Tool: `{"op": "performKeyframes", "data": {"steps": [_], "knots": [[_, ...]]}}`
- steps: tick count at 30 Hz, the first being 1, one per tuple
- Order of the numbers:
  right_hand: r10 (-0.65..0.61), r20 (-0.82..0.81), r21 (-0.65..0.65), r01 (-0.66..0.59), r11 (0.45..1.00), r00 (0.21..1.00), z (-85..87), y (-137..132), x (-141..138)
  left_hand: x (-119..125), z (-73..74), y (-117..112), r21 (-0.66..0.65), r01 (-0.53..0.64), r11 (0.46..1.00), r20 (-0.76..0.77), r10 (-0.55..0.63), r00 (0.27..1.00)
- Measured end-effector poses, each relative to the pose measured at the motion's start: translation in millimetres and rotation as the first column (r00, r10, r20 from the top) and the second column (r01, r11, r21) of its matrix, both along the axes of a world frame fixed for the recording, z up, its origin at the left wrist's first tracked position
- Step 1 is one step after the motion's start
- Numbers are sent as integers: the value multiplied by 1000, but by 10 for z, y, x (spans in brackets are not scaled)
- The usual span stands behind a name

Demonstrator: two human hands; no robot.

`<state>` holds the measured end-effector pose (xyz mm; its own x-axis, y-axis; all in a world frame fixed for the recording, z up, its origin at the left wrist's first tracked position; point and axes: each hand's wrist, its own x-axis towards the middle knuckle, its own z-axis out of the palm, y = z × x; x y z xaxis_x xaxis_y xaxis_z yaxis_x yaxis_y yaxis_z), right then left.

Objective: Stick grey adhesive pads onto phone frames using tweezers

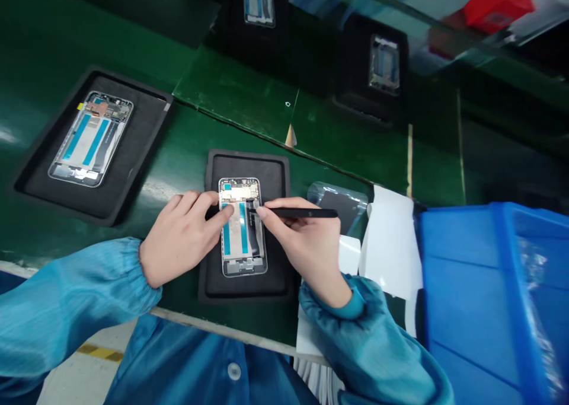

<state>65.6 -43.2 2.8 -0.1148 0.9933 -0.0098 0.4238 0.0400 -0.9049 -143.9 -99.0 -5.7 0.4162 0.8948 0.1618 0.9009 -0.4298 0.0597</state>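
A phone mid-frame [242, 227] with a metal rim, a circuit board at its far end and blue strips lies on a black foam mat [275, 179]. My left hand [182, 239] sits on its left side, with the fingertips pressing on the frame. My right hand [306, 242] grips black tweezers [296, 213], whose tip reaches the frame's upper middle near a dark strip. The hands hide parts of the frame's middle and the tweezer tip.
A second phone frame [91, 138] lies on another black mat [133, 174] to the left. Further frames sit on black mats up the green bench [235, 91]. To the right are a transparent plastic bag [338, 203], white sheets [391, 239] and a blue plastic bin [489, 274].
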Motion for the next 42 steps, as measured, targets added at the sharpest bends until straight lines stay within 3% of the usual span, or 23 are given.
{"op": "performKeyframes", "data": {"steps": [5, 8, 11, 14, 19, 23, 26, 30, 32, 35, 38, 42], "knots": [[-22, 54, 27, 21, 999, 998, 192, -156, 238, -41, 14, 49, -42, 38, 998, -26, -39, 999], [-55, 80, 50, 52, 997, 995, 285, -283, 425, -67, 10, 42, 33, 51, 998, -1, -51, 999], [-131, 87, 84, 124, 989, 988, 309, -388, 667, -58, 14, 16, 87, -23, 996, 6, 22, 1000], [-223, 63, 113, 215, 970, 973, 240, -425, 957, -55, 21, 5, 82, -31, 996, -2, 31, 1000], [-389, -33, 128, 390, 912, 921, -17, -304, 1420, -156, 1, 8, 100, 103, 990, 10, -104, 994], [-426, -170, 164, 451, 877, 889, -166, -182, 1645, -132, 81, 60, 78, 105, 991, 69, -110, 992], [-356, -155, 211, 383, 899, 921, -210, -165, 1685, 156, 238, 162, 45, 142, 989, 158, -147, 976], [-275, -146, 196, 300, 934, 950, -257, -222, 1639, 827, 385, 367, -58, 274, 960, 221, -255, 941], [-276, -172, 181, 306, 935, 946, -282, -238, 1626, 1143, 375, 517, -107, 271, 956, 221, -243, 944], [-313, -202, 187, 351, 918, 928, -286, -203, 1633, 1487, 296, 800, -116, 175, 978, 244, -143, 959], [-351, -251, 195, 402, 895, 902, -236, -105, 1640, 1698, 216, 1091, -137, 94, 986, 258, -56, 964], [-347, -310, 226, 423, 878, 885, -160, 64, 1625, 1866, 152, 1333, -278, 137, 951, 332, -38, 942]]}}
